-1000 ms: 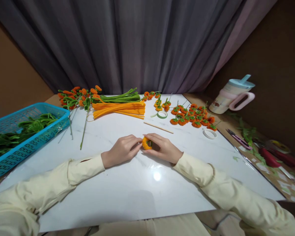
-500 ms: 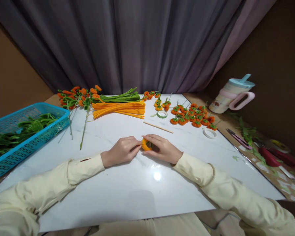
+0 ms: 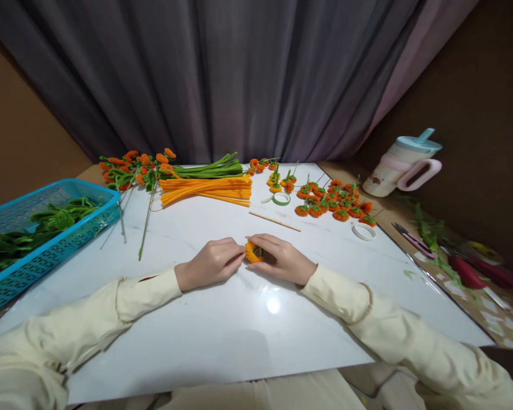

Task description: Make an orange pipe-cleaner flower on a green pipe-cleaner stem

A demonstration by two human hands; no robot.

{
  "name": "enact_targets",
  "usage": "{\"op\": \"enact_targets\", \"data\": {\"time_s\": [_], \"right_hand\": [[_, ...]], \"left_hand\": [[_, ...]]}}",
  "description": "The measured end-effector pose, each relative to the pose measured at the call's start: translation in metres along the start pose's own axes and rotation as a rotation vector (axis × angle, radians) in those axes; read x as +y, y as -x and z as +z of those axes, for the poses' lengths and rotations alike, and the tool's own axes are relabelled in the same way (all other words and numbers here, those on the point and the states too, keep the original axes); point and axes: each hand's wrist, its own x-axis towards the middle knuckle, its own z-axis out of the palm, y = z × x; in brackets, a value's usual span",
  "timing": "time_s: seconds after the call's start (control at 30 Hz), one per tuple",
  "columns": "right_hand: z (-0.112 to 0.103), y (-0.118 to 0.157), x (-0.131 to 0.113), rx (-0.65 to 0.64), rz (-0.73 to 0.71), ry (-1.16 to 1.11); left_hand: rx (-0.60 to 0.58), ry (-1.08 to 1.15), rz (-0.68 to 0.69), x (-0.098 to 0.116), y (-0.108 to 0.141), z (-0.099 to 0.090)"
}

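A small ring-shaped piece of yellow-orange fuzzy stem (image 3: 253, 252) is curled between my hands over the white tabletop. My right hand (image 3: 285, 259) wraps round its right side, thumb below and fingers above, with a bit of green showing inside the curve. At its left edge my left hand (image 3: 216, 261) is closed in a pinch, fingertips touching the piece; whatever lies between those fingertips is too small to make out. Behind the hands lies a thin wooden stick (image 3: 275, 221), and beyond it a bundle of orange fuzzy stems (image 3: 205, 191).
A blue basket (image 3: 51, 250) with green leaves stands left. Orange flowers (image 3: 341, 215), green tape (image 3: 281, 199) and white tape (image 3: 363, 231) lie back right. Green stems (image 3: 214, 168) lie behind the orange ones. A tumbler (image 3: 404, 165), scissors (image 3: 414, 240) and scraps are at right.
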Motion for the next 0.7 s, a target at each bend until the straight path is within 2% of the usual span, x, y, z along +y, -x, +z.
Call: {"op": "enact_targets", "data": {"time_s": [0.7], "right_hand": [[-0.0022,-0.0012,0.0001,0.01,0.009,-0.025]], "left_hand": [[0.047,0.016,-0.09,0.0045,-0.0039,-0.0032]]}}
